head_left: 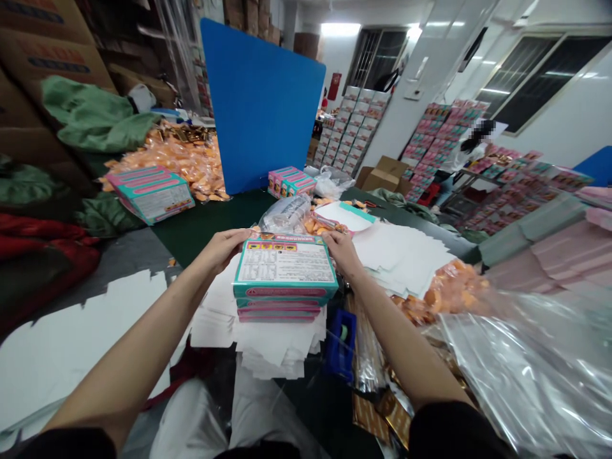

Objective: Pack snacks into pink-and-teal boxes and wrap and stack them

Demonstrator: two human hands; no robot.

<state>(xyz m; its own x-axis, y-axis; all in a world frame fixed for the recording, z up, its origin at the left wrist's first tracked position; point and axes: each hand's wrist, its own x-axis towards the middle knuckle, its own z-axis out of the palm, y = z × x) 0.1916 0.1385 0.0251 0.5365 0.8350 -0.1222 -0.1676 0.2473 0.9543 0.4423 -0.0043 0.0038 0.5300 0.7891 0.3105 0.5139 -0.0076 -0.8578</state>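
Note:
A stack of teal and pink printed boxes (285,264) stands in front of me on a pile of white card sheets (280,350). At its far left corner my left hand (228,247) is closed, with the fingers gripping the edge. My right hand (342,250) pinches the far right corner in the same way. The printed side with small text faces up, and clear film seems to cover it. Just beyond the stack lies a crumpled clear plastic bag (287,213). A blue tape dispenser (341,344) sits right of the stack, below my right forearm.
Another box bundle (150,191) lies at left by a heap of orange wrapped pieces (176,153). A smaller bundle (291,182) stands before the blue partition (262,105). White card sheets (401,252) and plastic bags (530,357) fill the right. Far right, a person (471,153) is among stacked boxes.

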